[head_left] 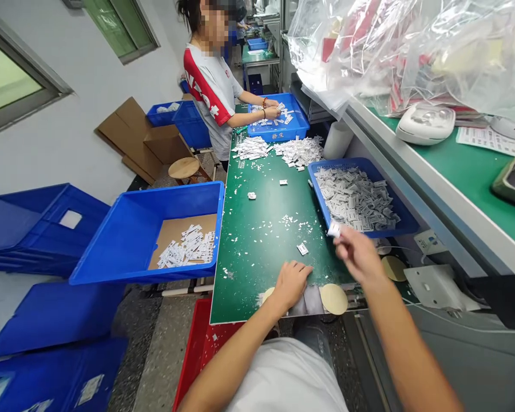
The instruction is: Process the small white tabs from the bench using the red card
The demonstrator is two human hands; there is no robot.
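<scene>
Right hand [360, 254]: fingers closed on one small white piece [333, 229] at the near-left corner of the blue tray [405, 224]. Left hand [292, 283]: palm down at the near edge of the tabletop [257, 260]; its underside is hidden, so whether it grips anything cannot be told. Step in hand, as judged: handling pieces singly beside the tray; the next move calls for a secure pinch, clear of the rim. Count: two loose pieces [302, 249], one white clump [252, 195], two far heaps [299, 151], one blue bin [124, 229] at left. Tray contents: uncountable.

A workbench [261, 257], blue bins [133, 229] and white parts [354, 200] show a workshop.
</scene>
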